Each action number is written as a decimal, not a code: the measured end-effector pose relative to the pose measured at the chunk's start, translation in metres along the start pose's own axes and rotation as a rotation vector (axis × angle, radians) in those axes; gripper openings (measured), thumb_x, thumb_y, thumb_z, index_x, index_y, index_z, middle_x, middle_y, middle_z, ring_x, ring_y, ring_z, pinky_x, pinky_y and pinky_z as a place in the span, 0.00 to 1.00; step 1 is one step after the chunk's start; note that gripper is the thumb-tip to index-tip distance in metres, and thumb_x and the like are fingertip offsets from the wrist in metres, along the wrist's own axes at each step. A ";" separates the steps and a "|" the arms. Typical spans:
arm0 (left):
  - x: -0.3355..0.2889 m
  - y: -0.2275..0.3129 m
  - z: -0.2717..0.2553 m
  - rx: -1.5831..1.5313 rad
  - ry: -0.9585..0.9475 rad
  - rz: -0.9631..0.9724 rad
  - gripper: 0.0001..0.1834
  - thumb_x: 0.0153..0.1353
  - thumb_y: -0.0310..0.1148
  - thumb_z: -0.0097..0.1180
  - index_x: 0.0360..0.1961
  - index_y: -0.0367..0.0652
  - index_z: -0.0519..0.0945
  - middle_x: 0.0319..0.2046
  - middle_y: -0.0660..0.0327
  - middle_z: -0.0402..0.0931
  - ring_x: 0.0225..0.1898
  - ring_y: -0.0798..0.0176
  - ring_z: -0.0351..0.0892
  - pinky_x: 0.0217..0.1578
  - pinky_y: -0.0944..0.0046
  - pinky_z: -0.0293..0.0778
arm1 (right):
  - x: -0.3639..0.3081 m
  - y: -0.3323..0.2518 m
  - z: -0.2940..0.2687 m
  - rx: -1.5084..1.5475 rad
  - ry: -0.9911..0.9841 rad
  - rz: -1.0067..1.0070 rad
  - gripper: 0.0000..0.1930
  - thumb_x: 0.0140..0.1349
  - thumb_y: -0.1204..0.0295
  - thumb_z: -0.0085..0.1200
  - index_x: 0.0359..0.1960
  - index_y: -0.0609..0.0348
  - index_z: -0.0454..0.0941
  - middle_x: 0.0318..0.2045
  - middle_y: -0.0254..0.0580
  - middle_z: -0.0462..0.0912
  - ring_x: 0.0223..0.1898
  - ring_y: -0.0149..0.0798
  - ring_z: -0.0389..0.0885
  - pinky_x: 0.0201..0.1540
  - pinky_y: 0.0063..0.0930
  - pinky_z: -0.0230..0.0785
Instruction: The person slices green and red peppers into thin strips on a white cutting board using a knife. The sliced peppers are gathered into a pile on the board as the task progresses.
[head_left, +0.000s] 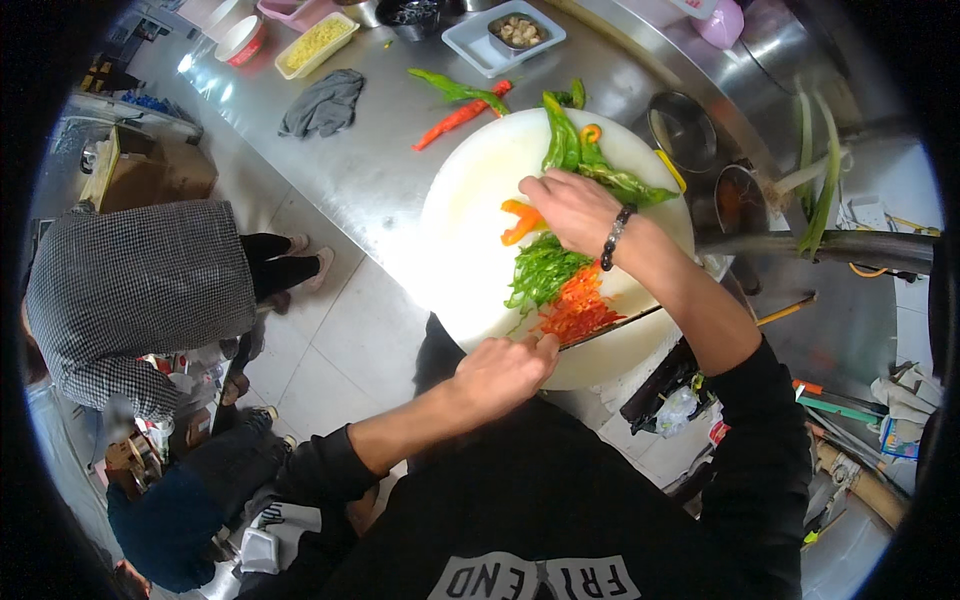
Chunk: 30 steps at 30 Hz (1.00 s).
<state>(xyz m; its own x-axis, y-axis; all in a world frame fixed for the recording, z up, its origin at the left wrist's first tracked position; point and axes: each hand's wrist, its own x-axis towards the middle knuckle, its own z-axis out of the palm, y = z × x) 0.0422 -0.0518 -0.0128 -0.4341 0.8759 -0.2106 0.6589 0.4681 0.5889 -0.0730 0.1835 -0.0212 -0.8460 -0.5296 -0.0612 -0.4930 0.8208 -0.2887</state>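
Note:
My left hand (508,374) is closed round the handle of a knife, at the near edge of a round white cutting board (468,205). The knife blade (625,321) points right, beside shredded red pepper (580,308). Shredded green pepper (545,268) lies just beyond that heap. Over the board's middle, my right hand (572,208) has curled fingers; whatever is in them is hidden. An orange pepper piece (521,223) shows beside this hand. Green pepper pieces (562,135) lie just past it, toward the board's far edge.
Red chillies (462,117), a grey cloth (323,103) and a tray (503,38) with a small bowl lie on the metal table (385,150). A yellow-filled container (316,46) stands far left. Metal bowls (682,130) sit right of the board. A person (140,290) bends over at left.

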 end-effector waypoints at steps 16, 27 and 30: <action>0.005 -0.001 0.017 -0.116 -0.038 -0.045 0.16 0.78 0.36 0.47 0.55 0.35 0.78 0.26 0.43 0.82 0.27 0.34 0.84 0.28 0.35 0.78 | -0.018 -0.012 -0.013 0.343 0.196 0.043 0.14 0.60 0.75 0.66 0.48 0.59 0.82 0.42 0.52 0.86 0.50 0.57 0.81 0.56 0.50 0.74; 0.017 -0.030 0.003 -0.333 0.017 -0.076 0.17 0.77 0.41 0.53 0.48 0.35 0.80 0.29 0.38 0.82 0.37 0.30 0.84 0.41 0.36 0.80 | -0.176 -0.064 -0.108 0.959 0.878 0.470 0.13 0.61 0.85 0.63 0.47 0.66 0.82 0.52 0.43 0.79 0.50 0.39 0.81 0.55 0.31 0.74; 0.020 -0.031 -0.031 -0.315 -0.036 -0.109 0.17 0.78 0.41 0.52 0.49 0.36 0.80 0.31 0.38 0.83 0.39 0.29 0.84 0.43 0.36 0.79 | -0.255 -0.029 -0.026 1.507 0.759 0.731 0.22 0.70 0.72 0.63 0.64 0.61 0.75 0.68 0.51 0.72 0.67 0.50 0.69 0.74 0.52 0.55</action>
<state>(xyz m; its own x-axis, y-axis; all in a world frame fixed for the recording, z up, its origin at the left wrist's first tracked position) -0.0057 -0.0519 -0.0114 -0.4656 0.8289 -0.3100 0.3848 0.5051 0.7725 0.1516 0.3000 0.0271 -0.8917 0.3531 -0.2831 0.1889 -0.2780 -0.9418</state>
